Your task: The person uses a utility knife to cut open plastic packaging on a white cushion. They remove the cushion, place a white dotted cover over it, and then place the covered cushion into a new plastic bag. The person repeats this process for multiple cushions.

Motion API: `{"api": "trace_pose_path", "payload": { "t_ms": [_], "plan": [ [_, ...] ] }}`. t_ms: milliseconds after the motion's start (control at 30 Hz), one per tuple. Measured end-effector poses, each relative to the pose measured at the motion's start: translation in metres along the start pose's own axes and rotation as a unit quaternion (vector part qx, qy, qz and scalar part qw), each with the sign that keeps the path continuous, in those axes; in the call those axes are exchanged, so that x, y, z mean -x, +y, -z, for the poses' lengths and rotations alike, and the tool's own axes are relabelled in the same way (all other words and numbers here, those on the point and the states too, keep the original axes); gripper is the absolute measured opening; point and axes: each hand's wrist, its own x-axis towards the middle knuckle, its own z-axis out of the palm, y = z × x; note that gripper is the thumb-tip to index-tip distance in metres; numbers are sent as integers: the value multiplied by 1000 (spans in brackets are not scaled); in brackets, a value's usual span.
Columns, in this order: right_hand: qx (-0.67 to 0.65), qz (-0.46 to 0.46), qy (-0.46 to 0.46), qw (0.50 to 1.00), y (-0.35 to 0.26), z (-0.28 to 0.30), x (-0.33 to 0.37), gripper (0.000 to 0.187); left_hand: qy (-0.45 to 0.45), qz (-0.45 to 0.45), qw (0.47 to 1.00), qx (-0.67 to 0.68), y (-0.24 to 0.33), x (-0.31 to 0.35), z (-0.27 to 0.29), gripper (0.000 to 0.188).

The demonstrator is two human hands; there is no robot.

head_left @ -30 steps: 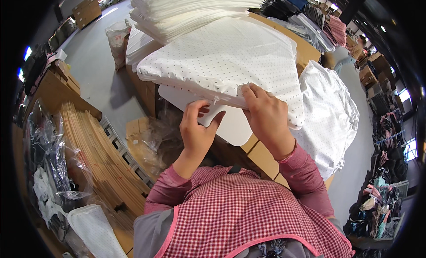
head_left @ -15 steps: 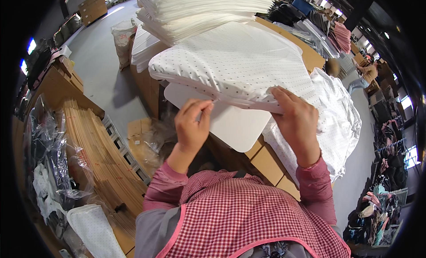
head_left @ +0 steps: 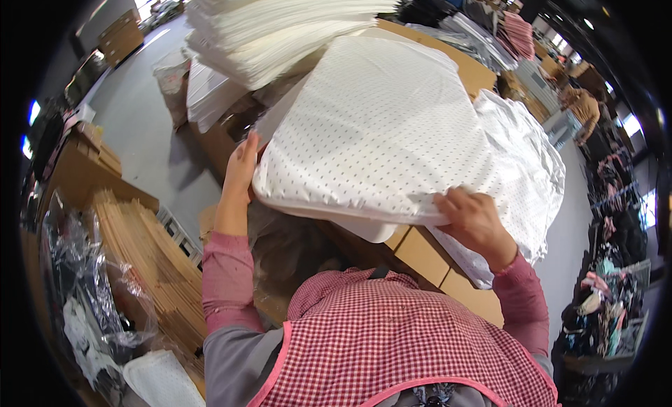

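In front of me lies a flat pad in a white fabric cover with small grey dots [head_left: 371, 134], its near edge tilted toward me. My left hand [head_left: 241, 170] holds the pad's left side near the front corner, fingers stretched along the edge and partly hidden. At the near right edge, my right hand [head_left: 474, 219] is closed on the cover, fingers curled over the fabric. Below the pad, the rounded corner of a plain white board [head_left: 374, 230] sticks out.
A tall stack of white sheets [head_left: 294, 36] stands behind the pad. Crumpled dotted fabric [head_left: 525, 169] hangs at the right, above cardboard boxes [head_left: 423, 256]. At left are upright flattened cartons [head_left: 140, 260] and clear plastic wrap [head_left: 91, 253]. Another person [head_left: 579, 113] bends over far right.
My left hand has moved from the cover's near edge out to its left side. The pad has turned and come nearer, now covering most of the white board. My right hand still grips the edge, slightly lower.
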Motion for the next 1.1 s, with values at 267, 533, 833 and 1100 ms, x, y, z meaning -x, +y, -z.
{"api": "trace_pose_path", "payload": {
  "t_ms": [267,533,833,1100],
  "plan": [
    [-450,-319,23,834,33,-49,-17,22,145,-436,821,-338,-32,112,-33,44],
    [-493,-336,34,802,32,-78,-44,12,-333,-419,540,-650,-119,158,-170,59],
    [50,-343,315,884,93,-45,53,22,-286,-547,549,-563,-34,114,-171,43],
    [-863,-367,163,307,-30,-55,70,47,-342,-500,561,-565,23,156,-279,59]
  ]
}}
